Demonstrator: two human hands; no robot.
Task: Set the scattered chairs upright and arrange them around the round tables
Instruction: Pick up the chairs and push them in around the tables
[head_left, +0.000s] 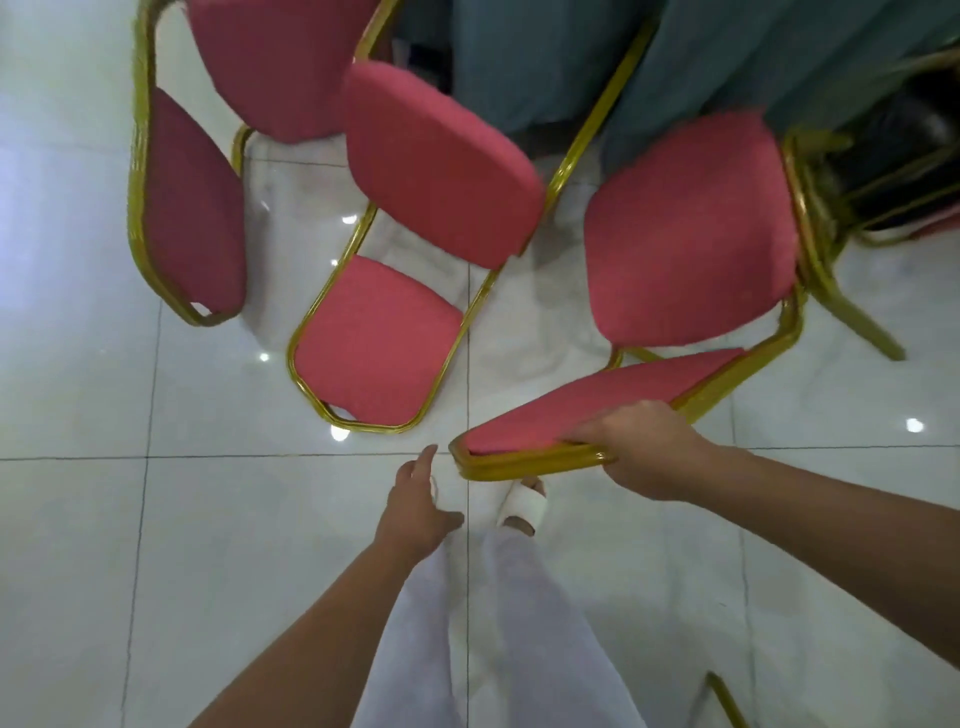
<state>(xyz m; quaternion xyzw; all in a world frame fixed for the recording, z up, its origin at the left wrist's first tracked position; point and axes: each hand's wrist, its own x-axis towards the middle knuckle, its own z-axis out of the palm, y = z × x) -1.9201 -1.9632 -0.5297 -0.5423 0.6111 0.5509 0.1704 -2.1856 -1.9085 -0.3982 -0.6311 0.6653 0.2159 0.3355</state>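
**Holding one chair by its back, with little room to spare**

The teal-draped table (545, 62) fills the top of my view, and its cloth hangs down to the glossy tiled floor (78, 519). I judge the cloth could snag on a gold frame if a chair is pushed in too far. Three pink chairs crowd its edge: the left chair (192, 208), the middle chair (441, 156) and the right chair (691, 228). The right chair looks tilted, with its legs showing off to the right; I cannot tell if all of them are on the floor. It is held by one hand only, so it could twist on the smooth tiles and knock the middle chair just beside it.

My right hand (644, 452) is clamped over the top rail of that chair's backrest, with the fingers wrapped over the cushion side. My left hand (415, 509) hangs loose with the fingers spread, near the rail's left corner and apart from it. My sandalled foot (522, 506) sits directly under the rail, so a slip could drop the frame onto my toes.
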